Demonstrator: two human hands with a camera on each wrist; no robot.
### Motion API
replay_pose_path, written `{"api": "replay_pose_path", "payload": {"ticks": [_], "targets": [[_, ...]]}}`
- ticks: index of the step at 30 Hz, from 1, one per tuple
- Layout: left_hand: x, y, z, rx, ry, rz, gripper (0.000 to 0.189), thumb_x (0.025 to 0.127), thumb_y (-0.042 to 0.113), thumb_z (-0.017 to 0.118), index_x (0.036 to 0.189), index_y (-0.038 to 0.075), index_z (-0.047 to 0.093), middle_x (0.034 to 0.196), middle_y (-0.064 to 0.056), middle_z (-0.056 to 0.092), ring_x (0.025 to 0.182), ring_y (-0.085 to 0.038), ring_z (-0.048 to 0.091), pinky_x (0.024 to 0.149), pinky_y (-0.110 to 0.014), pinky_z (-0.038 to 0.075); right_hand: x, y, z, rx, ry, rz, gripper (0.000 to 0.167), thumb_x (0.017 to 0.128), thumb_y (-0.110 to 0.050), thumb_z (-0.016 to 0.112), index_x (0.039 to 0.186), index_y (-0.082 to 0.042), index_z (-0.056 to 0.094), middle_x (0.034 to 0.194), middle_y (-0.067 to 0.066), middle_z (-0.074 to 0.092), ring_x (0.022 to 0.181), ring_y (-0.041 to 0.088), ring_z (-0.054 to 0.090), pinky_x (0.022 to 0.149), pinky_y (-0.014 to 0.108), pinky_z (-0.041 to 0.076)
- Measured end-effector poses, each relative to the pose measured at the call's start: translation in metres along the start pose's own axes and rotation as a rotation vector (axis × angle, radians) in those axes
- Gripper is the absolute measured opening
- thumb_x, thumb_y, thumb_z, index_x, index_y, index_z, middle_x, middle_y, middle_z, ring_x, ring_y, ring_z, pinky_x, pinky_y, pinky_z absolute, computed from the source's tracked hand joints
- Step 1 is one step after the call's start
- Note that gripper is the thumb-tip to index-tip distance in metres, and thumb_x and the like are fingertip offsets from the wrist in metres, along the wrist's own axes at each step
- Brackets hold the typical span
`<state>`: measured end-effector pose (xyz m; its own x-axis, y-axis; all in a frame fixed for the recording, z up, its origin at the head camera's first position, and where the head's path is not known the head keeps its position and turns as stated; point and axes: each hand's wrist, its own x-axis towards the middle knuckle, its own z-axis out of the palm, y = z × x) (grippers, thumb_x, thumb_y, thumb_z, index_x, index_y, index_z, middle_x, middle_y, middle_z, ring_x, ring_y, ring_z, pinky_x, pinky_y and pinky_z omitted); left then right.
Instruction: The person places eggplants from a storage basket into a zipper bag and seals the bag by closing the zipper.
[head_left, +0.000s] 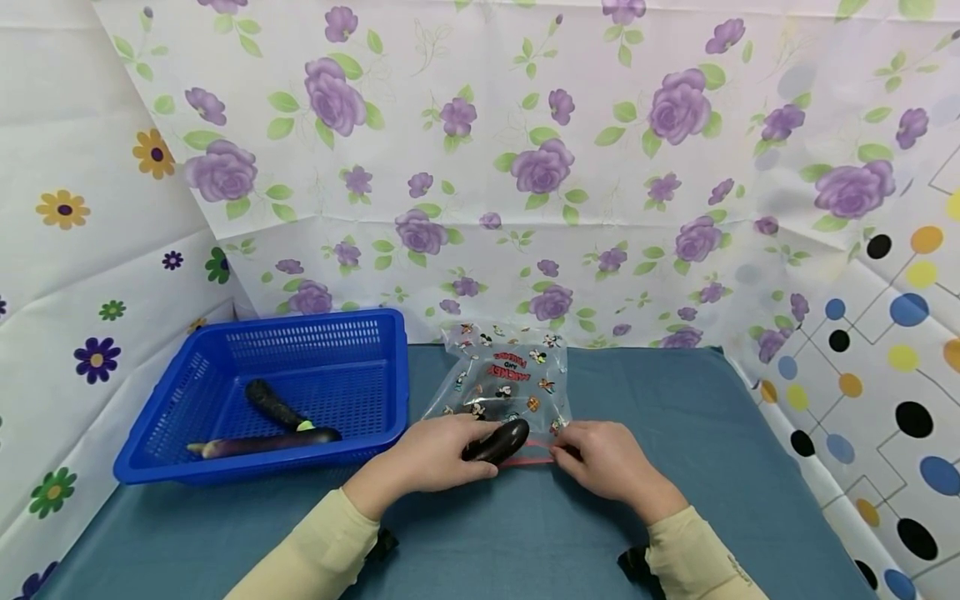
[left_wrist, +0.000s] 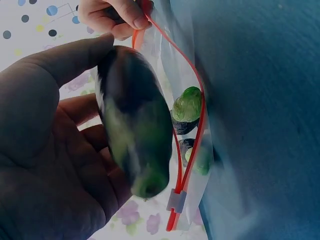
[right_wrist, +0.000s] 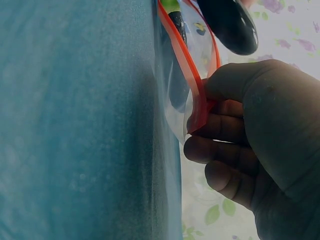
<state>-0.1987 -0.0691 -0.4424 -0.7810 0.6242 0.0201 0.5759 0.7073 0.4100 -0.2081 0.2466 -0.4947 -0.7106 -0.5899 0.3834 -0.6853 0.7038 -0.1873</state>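
Fingers of the left hand: thumb and fingers curled round a dark eggplant, gripping it.
Fingers of the right hand: thumb and forefinger pinch the red edge strip of a clear zip bag at the right end of its mouth.
Eggplant's place: in the left hand, over the near side of the bag, between the two hands.
Eggplant's long axis: slanting, near left to far right; the glossy rounded end points toward the right hand, the greenish end back toward the left palm. It is blurred in the left wrist view.
Bag mouth: faces the person, its two strips parted between the hands; a grey slider sits at the left end.
Bag contents: green-capped dark vegetables, seen through the film, partly hidden.
In the way: left hand and eggplant cover part of the mouth from above.
Left of the bag: a blue basket, near the left forearm, holding a black eggplant lying aslant, green cap toward the near right, and a slim purple eggplant lying crosswise, stem leftward.
Underneath: blue-grey cloth.
Behind: purple-rose sheet.
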Motion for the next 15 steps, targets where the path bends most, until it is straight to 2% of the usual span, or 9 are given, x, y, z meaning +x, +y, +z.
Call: {"api": "replay_pose_path", "payload": {"ticks": [7,12,15], "targets": [[-0.0004,-0.0023,0.0017,-0.001,-0.02,0.025,0.061,0.096,0.047,0.087,0.153,0.032,0.07,0.123,0.005,0.073,0.096,-0.009,0.06,0.08,-0.039,0.053,0.0002,0.0006,0.0005,-0.003,0.002,0.001,0.014,0.1,-0.02,0.084,0.089,-0.027,0.077,0.079,-0.016,0.064,0.063,-0.004,0.05,0.06,0.028,0.047],[-0.0005,-0.0029,0.0041,0.02,-0.017,0.06,0.059,0.095,0.044,0.088,0.151,0.034,0.072,0.123,0.006,0.075,0.102,-0.01,0.062,0.084,-0.04,0.055,0.0005,0.0004,-0.0004,-0.006,-0.004,0.006,0.015,0.1,-0.02,0.084,0.089,-0.027,0.076,0.079,-0.016,0.065,0.063,-0.004,0.05,0.06,0.028,0.047],[-0.0019,-0.0025,0.0039,0.031,-0.022,0.057,0.059,0.094,0.043,0.089,0.149,0.034,0.073,0.117,0.006,0.073,0.098,-0.01,0.061,0.081,-0.038,0.054,0.0006,0.0,-0.0005,-0.003,-0.008,0.01,0.015,0.1,-0.02,0.084,0.089,-0.027,0.076,0.079,-0.016,0.065,0.063,-0.004,0.05,0.06,0.028,0.047]]}}
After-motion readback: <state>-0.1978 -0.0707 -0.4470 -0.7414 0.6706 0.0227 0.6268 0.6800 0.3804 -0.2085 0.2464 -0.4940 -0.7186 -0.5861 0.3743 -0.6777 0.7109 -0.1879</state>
